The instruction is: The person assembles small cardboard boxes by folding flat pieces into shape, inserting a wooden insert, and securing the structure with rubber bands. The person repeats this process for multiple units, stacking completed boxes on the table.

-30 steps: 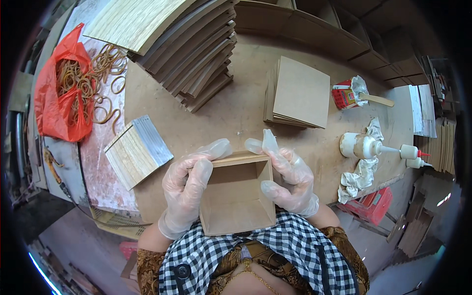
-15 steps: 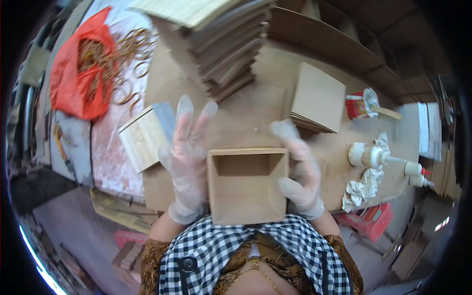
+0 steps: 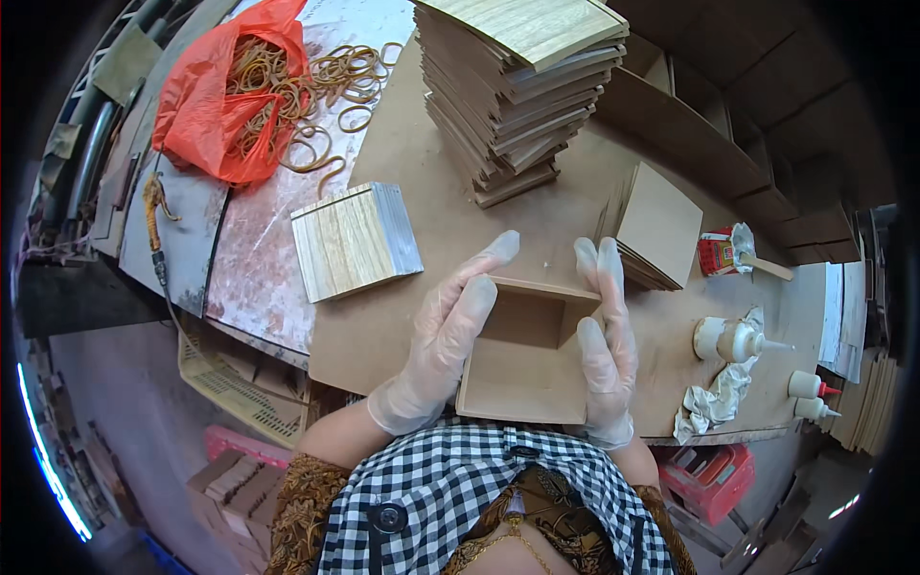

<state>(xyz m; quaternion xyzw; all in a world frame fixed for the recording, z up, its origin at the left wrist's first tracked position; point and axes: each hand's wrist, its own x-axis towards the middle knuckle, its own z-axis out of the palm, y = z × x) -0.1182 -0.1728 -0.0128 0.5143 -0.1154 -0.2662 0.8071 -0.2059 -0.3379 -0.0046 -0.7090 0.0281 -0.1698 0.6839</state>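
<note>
In front of my chest is an open-topped brown fibreboard box (image 3: 522,385), its hollow facing up toward me. My left hand (image 3: 433,347), in a thin translucent glove, presses along the box's left wall with thumb and fingers stretched forward. Against the right wall lies my right hand (image 3: 608,353), gloved the same way, its fingers pointing away from me. The box is clasped between the two palms. Beyond my left hand sits a block of thin wood-grain panels (image 3: 345,244) with grey edges. A stack of plain brown boards (image 3: 657,228) lies beyond my right hand.
A tall, uneven panel stack (image 3: 522,101) stands at the back. Rubber bands (image 3: 350,77) spill from a red plastic bag (image 3: 196,115) at far left. On the right are a red tin (image 3: 717,253) with a stick, a glue bottle (image 3: 721,339), and crumpled paper (image 3: 714,401).
My left hand has come from spread fingers beside the box to lying against its left wall. The box is now slightly turned and further right in view; the whole view has shifted.
</note>
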